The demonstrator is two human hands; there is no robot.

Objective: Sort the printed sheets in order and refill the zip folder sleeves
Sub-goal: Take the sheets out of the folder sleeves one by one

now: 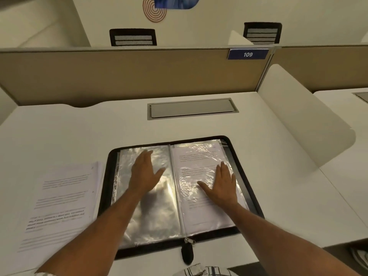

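Forearms enter from the near edge of the zip folder and end in two flat palms on its open pages. Left hand: fingers straight and close together, thumb spread wide, pressing the clear sleeve on the folder's left page; nothing is gripped. Right hand: fingers likewise straight, thumb out toward the spine, pressing the filled sleeve on the folder's right page, through which a printed sheet shows. The left sleeve shows only glare and no text, so it is judged empty, though the glare leaves some doubt. Folder lies open and flat on the desk, zip puller hanging off its near edge. Stack of printed sheets lies just left of the folder, its right margin touching or slightly overlapping the folder's black rim; the exact relation cannot be told. Beyond the folder's far edge sit a grey cable hatch and a tan partition. Step in hand, as judged: smoothing down the spread with one sheet filed. Next move calls for the left hand to lift off, take the top sheet from the stack, confirm its order, then open the mouth of a sleeve and slide the sheet in squarely. Risk noted: thin plastic may buckle and catch the paper's corner.
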